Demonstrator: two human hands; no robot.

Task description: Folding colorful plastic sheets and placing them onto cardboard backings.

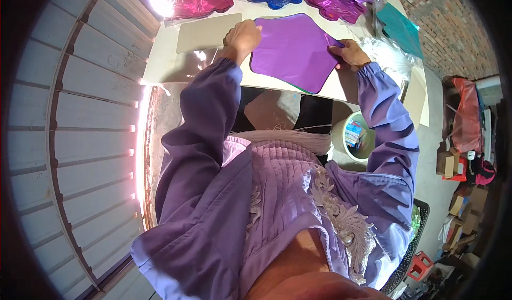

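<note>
Worktop (246, 8), cream-coloured and flat, is carrying a beige rectangular sheet (205, 33) at its left, and a crinkled pink foil packet (202, 1) is lying behind it. The left hand (244, 38) is resting at the upper-left edge of a glossy purple flat piece with angled corners (293, 49); its fingers are curling there, though I cannot tell whether they are gripping or only pressing. If that hand is merely pressing, a harder pull from the other side could be sliding the piece askew. The purple piece is lying on the worktop between both hands, its lower corner reaching close to the front edge; being smooth, it could be slipping off if both hands were letting go while drawing it nearer. The right hand (349, 54) is pinching the right corner between thumb and fingers; too tight a pinch could be creasing it. Just beyond, crumpled clear plastic (386, 55) is lying close enough to be snagging on the wrist during an outward sweep.
</note>
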